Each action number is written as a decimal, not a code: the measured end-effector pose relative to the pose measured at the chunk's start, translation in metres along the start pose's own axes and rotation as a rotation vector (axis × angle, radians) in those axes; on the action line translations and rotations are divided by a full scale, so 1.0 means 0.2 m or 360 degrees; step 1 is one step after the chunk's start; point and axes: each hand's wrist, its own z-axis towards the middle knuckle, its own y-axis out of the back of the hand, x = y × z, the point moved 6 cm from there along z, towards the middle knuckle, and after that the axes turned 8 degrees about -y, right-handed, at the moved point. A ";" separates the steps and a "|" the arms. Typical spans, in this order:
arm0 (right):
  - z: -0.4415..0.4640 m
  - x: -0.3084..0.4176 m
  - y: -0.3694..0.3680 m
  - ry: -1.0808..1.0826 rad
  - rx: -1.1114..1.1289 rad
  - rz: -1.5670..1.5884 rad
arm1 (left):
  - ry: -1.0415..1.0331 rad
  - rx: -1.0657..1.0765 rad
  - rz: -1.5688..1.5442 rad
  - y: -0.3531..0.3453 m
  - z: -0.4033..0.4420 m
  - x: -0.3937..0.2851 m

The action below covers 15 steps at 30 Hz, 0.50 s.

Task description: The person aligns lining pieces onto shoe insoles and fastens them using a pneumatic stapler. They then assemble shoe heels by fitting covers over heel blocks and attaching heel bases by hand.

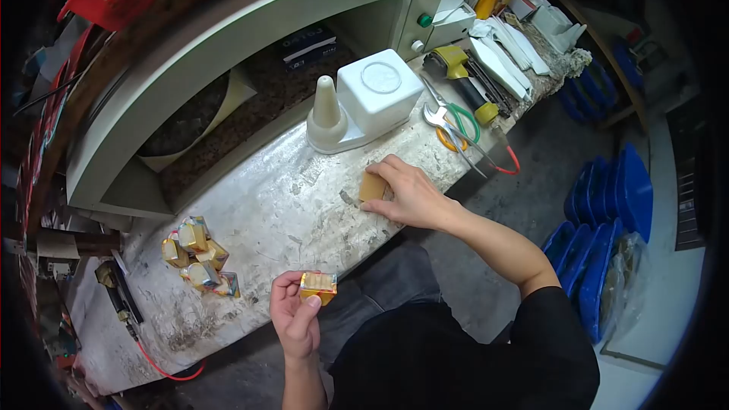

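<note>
My left hand (295,317) pinches a small gold box (317,285) with a clear-looking top, held up just off the table's front edge. On the worktable, my right hand (410,193) has its thumb and fingers around a flat-faced tan block (371,187). Part of that block is hidden by the fingers. To the left, several similar gold boxes (199,257) with coloured printing lie in a loose heap, some tilted against others.
A white plastic unit (380,91) with a cone stands behind my right hand. Scissors (454,127) and a yellow-and-black tool (463,83) lie at the right. A grey machine (250,38) with buttons backs the worktable (266,205). Blue bins (592,258) stand beyond.
</note>
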 end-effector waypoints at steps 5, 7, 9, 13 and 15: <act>0.00 -0.08 0.01 -0.0402 0.0121 -0.0415 | 0.0007 0.0008 -0.0056 -0.02 0.03 0.01; -0.03 -0.10 0.04 -0.0533 0.0180 -0.0567 | -0.0011 -0.0002 -0.0039 -0.01 0.03 0.02; -0.10 -0.01 0.09 -0.0389 0.0189 -0.0536 | -0.0007 -0.0014 0.0005 -0.01 0.02 0.03; -0.07 -0.02 0.05 0.0507 0.0142 -0.0519 | -0.0042 0.0104 0.0048 0.16 0.04 0.12; -0.01 -0.03 0.08 0.0635 0.0421 -0.0415 | 0.0033 0.0056 -0.0031 0.10 0.05 0.10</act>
